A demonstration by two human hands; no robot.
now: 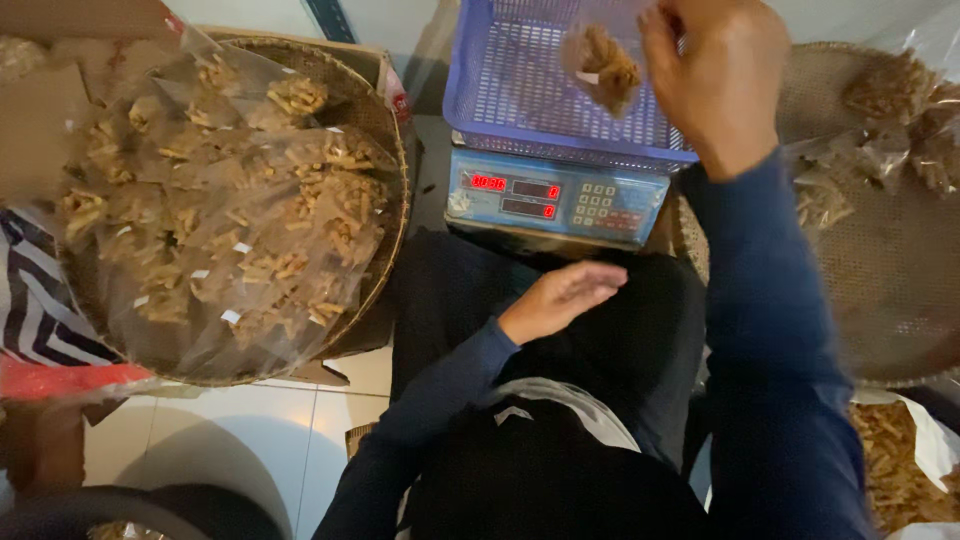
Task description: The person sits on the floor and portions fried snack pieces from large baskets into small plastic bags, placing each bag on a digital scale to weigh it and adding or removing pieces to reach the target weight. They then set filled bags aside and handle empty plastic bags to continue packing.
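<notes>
- left hand [560,297]: resting on the lap, fingers loosely extended and mostly open, palm down, holds nothing. Nearest thing is the scale, just beyond its fingertips.
- scale [556,197]: blue digital unit with a red lit display and a keypad, between the two hands. Not reading the digits.
- blue basket [500,90]: sits on top of the scale, directly under the right hand. Plastic mesh, inside looks mostly bare from here.
- right hand [715,75]: raised over the basket, fingers pinched shut on the top of a small clear bag [602,62] of brown snack sticks. Bag hangs to the left of the hand, above the basket's far right part, not touching the floor of it as far as I can tell.
- left of the left hand: round woven tray [390,150] heaped with filled clear bags [230,220] of the same sticks.
- right of the right hand: second woven tray [890,290], a few bags at its far edge; loose sticks in an open sack [900,470] below it.
- risks, my read:
  - pinch grip is only on the bag's top, so it could slip or spill sticks if the mouth is unsealed.
  - bag dropped off-centre or against the basket wall could skew the reading.
  - heaped tray bags sit near the rim; a nudge could slide some off.
</notes>
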